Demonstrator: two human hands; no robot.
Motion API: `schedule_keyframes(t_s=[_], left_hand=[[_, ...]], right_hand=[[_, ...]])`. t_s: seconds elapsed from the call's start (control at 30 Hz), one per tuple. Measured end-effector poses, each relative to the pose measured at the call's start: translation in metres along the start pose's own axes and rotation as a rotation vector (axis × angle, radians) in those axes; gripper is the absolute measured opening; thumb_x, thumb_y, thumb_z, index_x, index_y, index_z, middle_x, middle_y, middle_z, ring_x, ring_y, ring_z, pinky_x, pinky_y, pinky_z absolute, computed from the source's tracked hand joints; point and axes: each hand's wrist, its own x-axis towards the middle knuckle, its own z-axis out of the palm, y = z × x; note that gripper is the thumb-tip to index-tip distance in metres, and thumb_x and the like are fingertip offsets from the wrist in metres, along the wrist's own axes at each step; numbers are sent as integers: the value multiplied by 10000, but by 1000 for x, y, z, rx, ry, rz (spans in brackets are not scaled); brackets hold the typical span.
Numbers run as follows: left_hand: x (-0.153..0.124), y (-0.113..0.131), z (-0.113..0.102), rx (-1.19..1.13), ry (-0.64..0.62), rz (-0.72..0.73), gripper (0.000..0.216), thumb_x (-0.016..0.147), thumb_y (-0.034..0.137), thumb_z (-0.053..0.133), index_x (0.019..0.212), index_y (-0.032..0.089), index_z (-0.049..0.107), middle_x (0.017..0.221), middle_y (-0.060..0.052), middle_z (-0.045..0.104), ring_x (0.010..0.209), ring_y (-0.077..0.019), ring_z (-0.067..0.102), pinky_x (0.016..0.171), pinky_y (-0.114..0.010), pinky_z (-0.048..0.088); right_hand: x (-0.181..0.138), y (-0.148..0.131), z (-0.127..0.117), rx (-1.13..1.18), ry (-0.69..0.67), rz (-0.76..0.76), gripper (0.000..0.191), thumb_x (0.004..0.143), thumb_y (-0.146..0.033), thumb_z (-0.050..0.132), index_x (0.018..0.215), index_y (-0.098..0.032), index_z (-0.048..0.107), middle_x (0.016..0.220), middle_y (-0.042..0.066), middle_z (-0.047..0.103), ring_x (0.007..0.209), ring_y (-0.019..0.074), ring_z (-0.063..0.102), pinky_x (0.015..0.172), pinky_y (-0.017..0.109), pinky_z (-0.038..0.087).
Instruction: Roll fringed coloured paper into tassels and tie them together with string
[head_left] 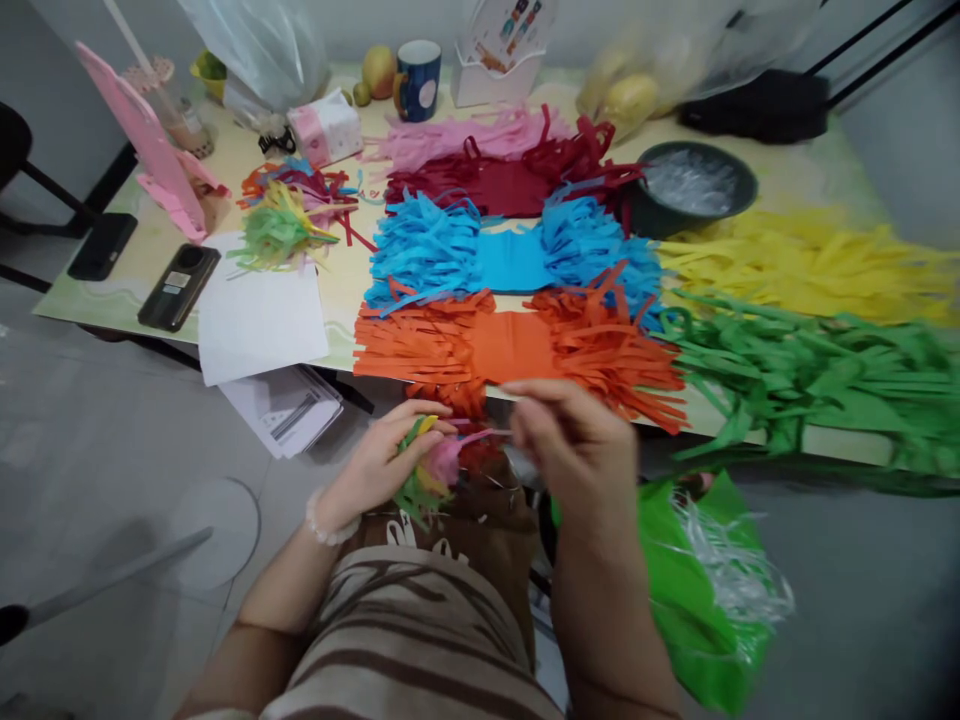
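Observation:
My left hand (379, 462) is closed around a small bundle of coloured paper strips (429, 468), green, yellow and pink, held above my lap. My right hand (574, 450) is pinched on a thin pink strip (486, 434) that runs from the bundle toward it. Both hands hover just in front of the table edge, below the orange fringed paper (517, 350). On the table behind lie more fringed sheets: blue (510, 255), dark red (510, 180), pink (472, 140), yellow (810, 265) and green (825, 375).
A finished multicolour tassel pile (289, 215) lies at the left, near white paper sheets (259, 320), a phone (178, 287) and a pink stand (146, 145). A dark bowl (694, 185) and a blue mug (418, 80) stand at the back. A green bag (697, 590) hangs at my right.

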Motion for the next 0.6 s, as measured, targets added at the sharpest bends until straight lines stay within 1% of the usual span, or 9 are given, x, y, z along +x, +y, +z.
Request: schedule_keyframes(t_s=[0.03,0.07,0.13,0.17,0.2,0.27,0.4,0.53,0.6], left_hand=[[0,4,0,10,-8,17,290,996,333,489,961,159,717,1102,-99,703,1032,-195,637,945,-297,466],[0,7,0,19,-27,13,308,997,345,483,879,153,693,951,-73,700,909,-174,632,855,-276,475],[0,12,0,15,-67,-44,386,994,392,474,723,150,606,709,-13,603,684,-133,539,668,-245,429],[0,13,1,-3,-80,-85,417,989,418,473,682,151,565,653,6,550,624,-117,482,608,-238,389],[-1,14,1,-27,-82,-122,429,982,438,476,670,152,544,631,17,516,598,-109,443,577,-234,360],[-1,13,1,-67,-61,-157,409,965,456,502,702,147,555,656,16,522,620,-110,443,584,-228,358],[-1,11,3,-188,-17,-162,314,906,445,615,837,140,632,780,-17,623,727,-138,532,679,-234,434],[-1,9,7,-674,44,-320,365,840,504,696,863,143,646,674,-8,624,572,-109,542,555,-211,444],[-1,7,9,-845,153,-354,339,802,458,756,869,136,672,663,-12,644,545,-95,553,540,-195,454]], right_hand=[[-2,0,5,-54,-140,36,137,897,-237,630,967,-197,740,649,-17,647,517,95,563,491,206,464],[-4,1,10,-75,-239,50,151,897,-234,622,971,-194,747,702,1,687,561,105,601,536,216,495],[-7,4,19,-56,-325,63,147,894,-245,620,931,-184,748,769,22,730,610,115,639,577,220,518],[-7,5,22,-33,-343,80,142,892,-257,625,904,-181,744,776,25,737,612,117,645,572,215,517],[-7,5,24,-9,-351,97,140,889,-269,631,883,-180,739,761,21,736,598,115,642,552,207,510],[-7,6,24,15,-355,114,142,889,-276,635,892,-180,740,727,9,729,561,109,628,514,195,490],[-5,7,22,-115,-303,-8,104,887,-223,644,895,-179,738,767,6,743,614,104,647,586,195,501],[-6,10,21,-124,-229,-73,107,914,-200,623,881,-201,725,782,-11,739,624,97,647,589,188,500],[-9,11,21,-109,-153,-94,109,913,-192,633,923,-217,739,808,-14,750,613,97,647,584,194,508]])
